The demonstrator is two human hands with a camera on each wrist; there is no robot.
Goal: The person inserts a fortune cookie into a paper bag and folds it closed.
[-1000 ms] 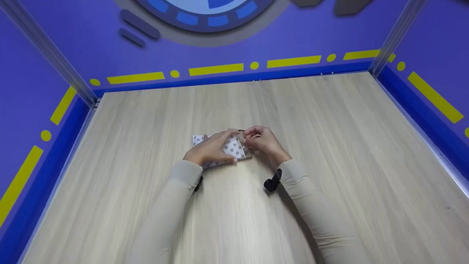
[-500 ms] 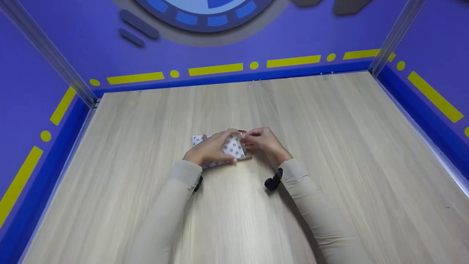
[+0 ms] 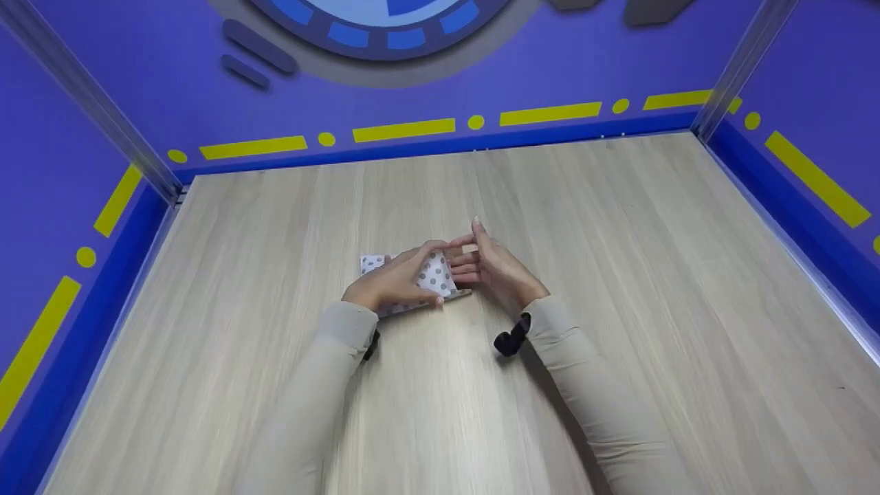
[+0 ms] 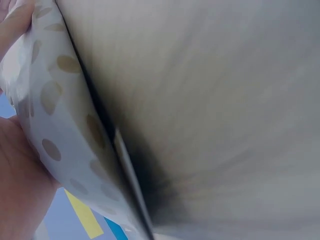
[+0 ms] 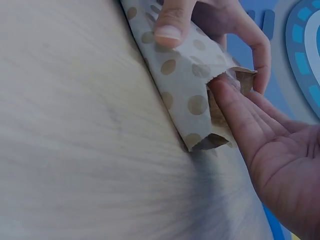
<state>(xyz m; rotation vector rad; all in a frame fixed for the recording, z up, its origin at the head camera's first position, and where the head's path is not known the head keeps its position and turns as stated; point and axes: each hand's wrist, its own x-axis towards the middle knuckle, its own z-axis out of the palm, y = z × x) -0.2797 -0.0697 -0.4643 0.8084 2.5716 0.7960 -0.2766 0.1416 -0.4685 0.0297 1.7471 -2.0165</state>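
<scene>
A white paper bag (image 3: 434, 276) with grey-brown dots lies on the table, its end towards the right. My left hand (image 3: 395, 278) grips it from above, thumb on the near edge and fingers on the far one. At the bag's right end is my right hand (image 3: 498, 268), palm turned to the bag and thumb raised. In the right wrist view its straight fingers reach into the opening of the paper bag (image 5: 175, 70), which has a jagged edge and brown inner side. Their tips are hidden there. Whatever lies inside the bag cannot be seen.
The wood-grain table (image 3: 275, 220) spreads out on all sides of the bag. Blue-purple panels (image 3: 412, 96) with yellow marks stand at the back, left and right edges. A black wrist mount (image 3: 512, 335) sits under the right sleeve.
My right hand has gone from pinching at the bag's end to straight fingers with the thumb lifted, pushed in at the opening. The left hand has kept its grip.
</scene>
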